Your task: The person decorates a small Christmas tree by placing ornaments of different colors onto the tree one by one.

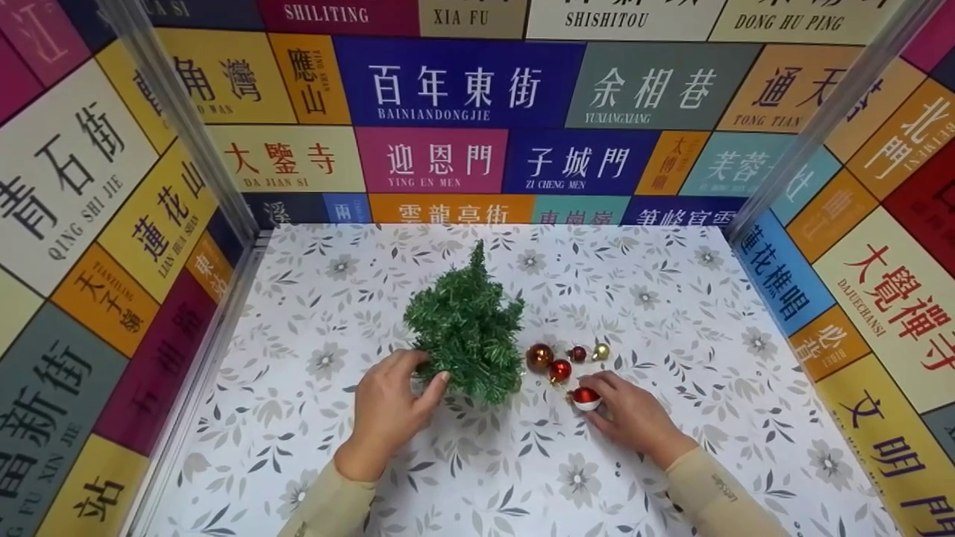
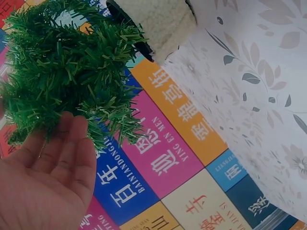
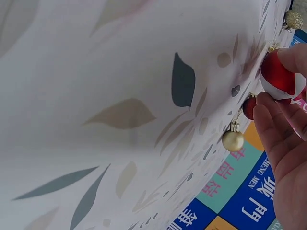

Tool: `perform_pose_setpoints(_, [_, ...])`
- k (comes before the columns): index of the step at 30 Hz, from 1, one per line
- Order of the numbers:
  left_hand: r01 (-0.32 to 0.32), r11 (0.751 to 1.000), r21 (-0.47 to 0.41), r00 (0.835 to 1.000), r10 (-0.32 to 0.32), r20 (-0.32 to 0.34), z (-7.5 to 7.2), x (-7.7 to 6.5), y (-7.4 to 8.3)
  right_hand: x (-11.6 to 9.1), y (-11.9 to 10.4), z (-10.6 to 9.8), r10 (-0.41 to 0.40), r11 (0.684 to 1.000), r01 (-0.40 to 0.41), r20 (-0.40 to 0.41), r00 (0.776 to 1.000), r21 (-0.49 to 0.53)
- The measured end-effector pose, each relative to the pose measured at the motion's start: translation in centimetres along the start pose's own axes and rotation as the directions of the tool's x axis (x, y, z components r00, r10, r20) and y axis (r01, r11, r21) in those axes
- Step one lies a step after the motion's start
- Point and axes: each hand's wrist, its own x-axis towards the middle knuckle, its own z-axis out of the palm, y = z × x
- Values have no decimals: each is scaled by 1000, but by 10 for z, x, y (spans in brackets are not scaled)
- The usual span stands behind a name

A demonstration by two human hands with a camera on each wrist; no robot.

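A white table [image 1: 656, 261] has gray flowers and leaves all over it. Behind it, the back wall [image 1: 477, 112] is full of bright blocks with big Chinese words. A blue block [image 1: 459, 82] says BAINIANDONGJIE, and a pink block [image 1: 433, 160] sits under it. The left wall [image 1: 97, 224] and right wall [image 1: 873, 261] have colorful blocks too.

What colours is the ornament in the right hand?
The ornament is red and white, clearest in the right wrist view.
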Motion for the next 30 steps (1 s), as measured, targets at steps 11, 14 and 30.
perform_pose_setpoints(11, [3,1000,8,1000,-3,2,0,0,0,2,-2,-3,-27,999,28,-37,999,25])
perform_pose_setpoints(14, [0,1000,2,1000,0,8,-1,0,0,3,-4,-4,-73,997,75,-83,994,25])
perform_pose_setpoints(30, [9,1000,2,999,-9,31,-2,0,1,11,-37,-17,-322,939,343,-271,907,35])
